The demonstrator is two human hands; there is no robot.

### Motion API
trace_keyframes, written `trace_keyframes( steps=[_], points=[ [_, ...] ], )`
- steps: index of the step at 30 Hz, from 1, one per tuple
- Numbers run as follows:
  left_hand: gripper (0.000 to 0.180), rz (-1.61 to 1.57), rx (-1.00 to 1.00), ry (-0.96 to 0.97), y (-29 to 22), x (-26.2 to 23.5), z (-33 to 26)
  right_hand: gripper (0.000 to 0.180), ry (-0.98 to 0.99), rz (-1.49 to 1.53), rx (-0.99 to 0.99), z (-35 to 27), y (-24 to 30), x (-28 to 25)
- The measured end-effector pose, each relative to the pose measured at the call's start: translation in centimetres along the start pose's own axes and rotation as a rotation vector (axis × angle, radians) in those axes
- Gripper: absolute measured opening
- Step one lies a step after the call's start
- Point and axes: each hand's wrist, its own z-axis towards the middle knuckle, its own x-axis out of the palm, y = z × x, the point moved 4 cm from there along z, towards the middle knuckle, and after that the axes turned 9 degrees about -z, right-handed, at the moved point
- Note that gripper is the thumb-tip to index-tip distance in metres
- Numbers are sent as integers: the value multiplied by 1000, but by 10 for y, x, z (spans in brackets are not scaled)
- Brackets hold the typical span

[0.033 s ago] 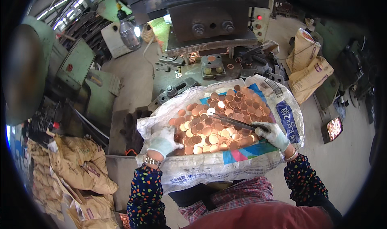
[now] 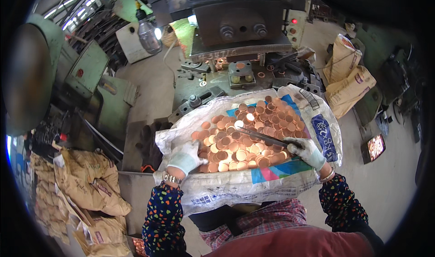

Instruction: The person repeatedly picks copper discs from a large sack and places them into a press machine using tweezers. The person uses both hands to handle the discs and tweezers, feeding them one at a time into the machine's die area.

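A broad pile of round copper-coloured discs (image 2: 241,154) lies on a white woven plastic sack (image 2: 235,193) in front of me. My right hand (image 2: 309,152), in a white glove, is closed around long dark metal tweezers (image 2: 265,137) at the pile's right side. Their tips point left, over the middle of the discs, and I cannot make out a disc gripped between them. My left hand (image 2: 186,157), also gloved, rests at the pile's left edge. Its thumb and fingers are apart, touching the nearest discs, and its fingertips are partly hidden.
Beyond the sack stands a press (image 2: 242,35) with a small die block (image 2: 240,71) bearing one disc beneath it. A bolted clamp (image 2: 195,101) sits left of the die. Brown paper sacks (image 2: 97,184) stand at the left, with more brown sacks (image 2: 351,87) at the right.
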Motion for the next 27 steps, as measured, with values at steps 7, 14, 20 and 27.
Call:
trace_keyframes(
  steps=[7, 14, 20, 27],
  points=[
    [30, -303, 230, -225, -17, 16, 28, 37, -8, -28, 59, 2, -2, 2],
    [27, -708, 215, -51, -48, 8, 75, 37, -52, -87, 41, 5, -1, 1],
    [25, -1093, 133, 48, -38, -1, 89, 41, -51, 203, 63, 5, -11, -5],
    [26, -304, 414, -476, -34, -30, 66, 48, -14, 280, 90, 31, 7, -36]
  ],
)
